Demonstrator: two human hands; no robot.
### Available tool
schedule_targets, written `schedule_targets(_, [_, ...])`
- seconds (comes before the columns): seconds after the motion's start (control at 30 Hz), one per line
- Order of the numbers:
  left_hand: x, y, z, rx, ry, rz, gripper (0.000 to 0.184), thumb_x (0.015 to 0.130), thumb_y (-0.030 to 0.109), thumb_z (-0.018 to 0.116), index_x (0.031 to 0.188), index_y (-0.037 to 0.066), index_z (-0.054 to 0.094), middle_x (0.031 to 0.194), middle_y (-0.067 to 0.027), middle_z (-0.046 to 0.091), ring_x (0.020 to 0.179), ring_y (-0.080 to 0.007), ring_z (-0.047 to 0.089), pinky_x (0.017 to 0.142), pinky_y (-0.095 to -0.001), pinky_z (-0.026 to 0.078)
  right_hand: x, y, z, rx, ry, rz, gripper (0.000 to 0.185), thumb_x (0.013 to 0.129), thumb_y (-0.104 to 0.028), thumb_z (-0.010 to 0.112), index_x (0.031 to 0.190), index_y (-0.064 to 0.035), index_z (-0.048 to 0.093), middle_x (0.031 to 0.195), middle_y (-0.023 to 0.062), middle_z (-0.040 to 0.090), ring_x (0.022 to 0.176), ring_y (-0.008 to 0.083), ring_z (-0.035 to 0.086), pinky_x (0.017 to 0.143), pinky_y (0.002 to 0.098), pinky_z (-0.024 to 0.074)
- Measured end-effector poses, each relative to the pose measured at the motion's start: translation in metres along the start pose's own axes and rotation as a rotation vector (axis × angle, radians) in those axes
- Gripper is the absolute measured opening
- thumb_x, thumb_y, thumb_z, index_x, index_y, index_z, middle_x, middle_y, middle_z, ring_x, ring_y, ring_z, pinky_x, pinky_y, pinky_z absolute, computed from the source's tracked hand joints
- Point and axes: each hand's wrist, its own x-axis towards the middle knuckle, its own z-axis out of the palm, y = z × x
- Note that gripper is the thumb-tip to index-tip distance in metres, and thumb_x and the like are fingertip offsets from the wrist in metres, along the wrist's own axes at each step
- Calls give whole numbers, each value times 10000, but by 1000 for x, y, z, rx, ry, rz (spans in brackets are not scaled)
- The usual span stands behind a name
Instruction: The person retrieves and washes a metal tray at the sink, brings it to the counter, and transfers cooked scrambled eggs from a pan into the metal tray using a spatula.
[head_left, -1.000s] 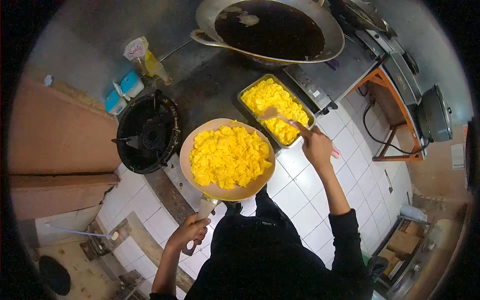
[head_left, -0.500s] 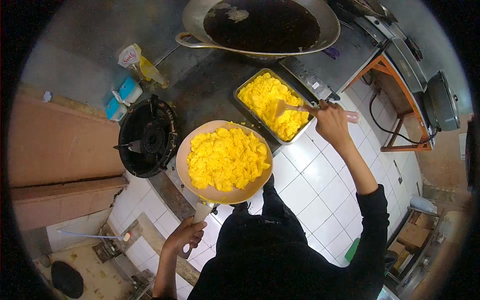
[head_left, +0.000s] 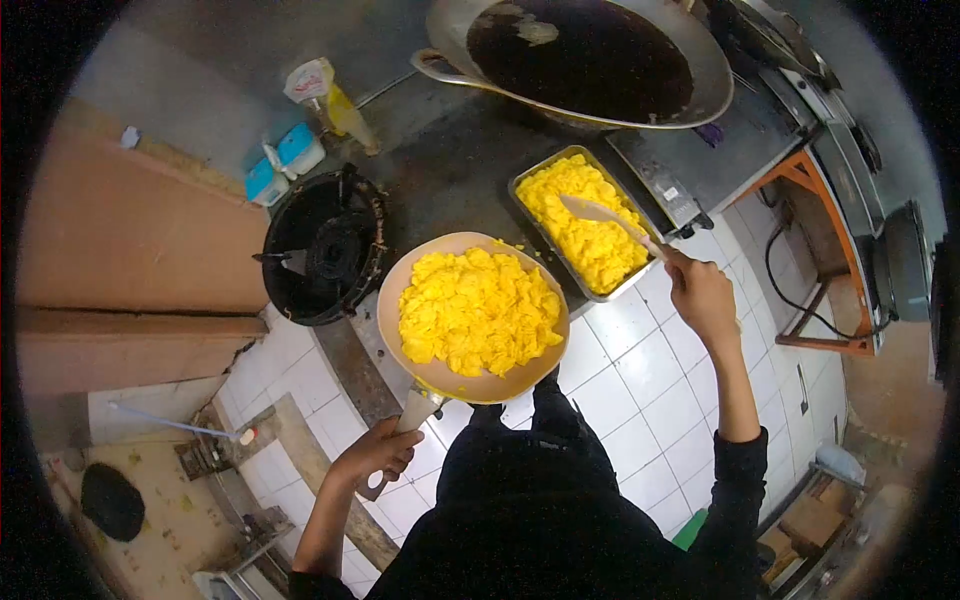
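Note:
My left hand (head_left: pixel 382 455) is wrapped round the pale handle of a frying pan (head_left: pixel 392 345), holding it over the counter's front edge. Yellow scrambled eggs (head_left: pixel 480 312) fill much of the pan. My right hand (head_left: pixel 703 303) grips a spatula (head_left: pixel 612 216) by its handle. The spatula's blade is over a rectangular metal tray (head_left: pixel 531 217), which is heaped with more scrambled eggs (head_left: pixel 585 225). Whether the blade touches the eggs I cannot tell. A few yellow bits lie on the counter between pan and tray.
A black gas burner (head_left: pixel 325 250) stands left of the pan. Behind is a large wok (head_left: pixel 715 85) of dark liquid. A plastic pouch (head_left: pixel 340 108) and blue-and-white containers (head_left: pixel 285 165) lie at the back left. A flat metal-and-black device (head_left: pixel 668 195) adjoins the tray.
The whole view has shifted, so most things sit further right. The spatula has turned, showing its blade flat above the tray's eggs, and my right hand is nearer me relative to the tray.

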Motion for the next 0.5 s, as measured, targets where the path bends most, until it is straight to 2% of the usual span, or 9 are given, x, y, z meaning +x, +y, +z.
schedule_targets(0.03, [1,-3,0,0,16,40,242,891,274,644,890,135,445,587,68,382,455,-48,367,389,-214,288,-1,-7,-2,20,4,-66,177,830,-163,565,942,-88,679,730,174,646,669,345,640,628,472,513])
schedule_targets(0.07, [1,-4,1,-12,22,45,242,891,274,644,890,135,445,587,68,382,455,-48,367,389,-214,288,-3,-17,-6,37,8,-131,174,836,-177,563,936,-88,676,739,181,650,674,350,643,642,473,515])
schedule_targets(0.1, [1,-4,1,19,26,56,242,892,280,642,894,134,448,588,68,384,455,-51,370,389,-217,292,-6,-38,-20,89,-49,-144,191,828,-131,588,992,-118,685,744,200,649,700,365,641,656,470,505])
schedule_targets(0.17, [2,-7,1,37,36,70,243,894,286,639,898,134,451,589,68,386,455,-53,373,388,-221,295,-7,-68,-27,111,-173,-187,174,803,-139,584,939,-90,679,732,202,645,718,364,642,676,470,508])
schedule_targets(0.23, [4,-12,-3,54,-12,84,231,913,287,613,937,123,452,594,67,377,468,-52,377,393,-223,307,-7,-91,-25,78,-266,-223,166,793,-171,578,881,-67,673,730,195,649,737,348,648,681,460,515])
schedule_targets(0.4, [14,-21,-8,94,-51,84,195,951,268,546,1017,112,452,600,60,367,480,-55,373,404,-220,330,14,-124,12,-66,-292,-378,191,802,-206,569,856,-52,669,782,172,666,746,328,660,678,450,522])
schedule_targets(0.47, [15,-23,-8,141,-44,107,189,961,260,525,1051,110,450,601,57,366,484,-55,371,408,-221,340,26,-133,30,-52,-293,-565,216,769,-204,569,827,-23,671,779,185,669,754,323,679,674,430,542])
schedule_targets(0.5, [15,-23,-7,152,-42,124,195,964,255,516,1073,108,448,599,55,366,485,-56,372,408,-229,349,30,-139,39,-56,-327,-570,203,769,-211,565,833,-46,665,804,174,667,760,328,672,681,442,538])
